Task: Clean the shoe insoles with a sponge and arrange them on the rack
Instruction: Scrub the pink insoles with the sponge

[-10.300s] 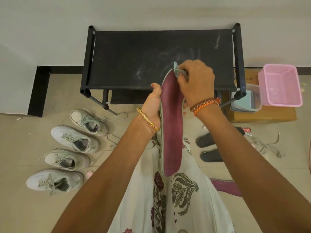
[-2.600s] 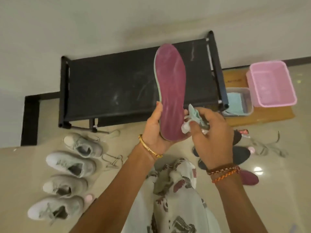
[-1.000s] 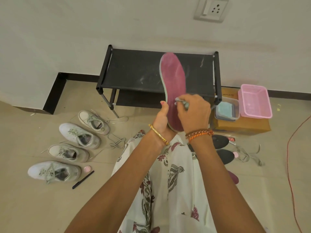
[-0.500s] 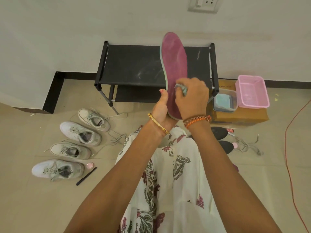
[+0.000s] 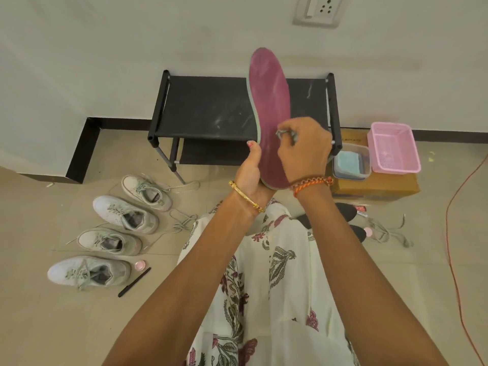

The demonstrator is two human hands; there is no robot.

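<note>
Left hand [image 5: 250,173] gripping the heel of the maroon insole [image 5: 270,112], propping it upright, presumably so its face meets the wipe. Right hand [image 5: 303,151] curled round a small grey-green sponge [image 5: 284,133], pressed mid-insole. Beyond the hands, black shoe rack [image 5: 208,107], bare of insoles. Left of them, four white sneakers [image 5: 126,228]; right, pink basket [image 5: 393,149].

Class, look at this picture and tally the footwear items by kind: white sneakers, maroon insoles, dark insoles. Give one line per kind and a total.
White sneakers: 4, in a row on the floor.
Maroon insoles: 1, held upright in the hands.
Dark insoles: 2, partly hidden by the right arm.
Total: 7
</note>
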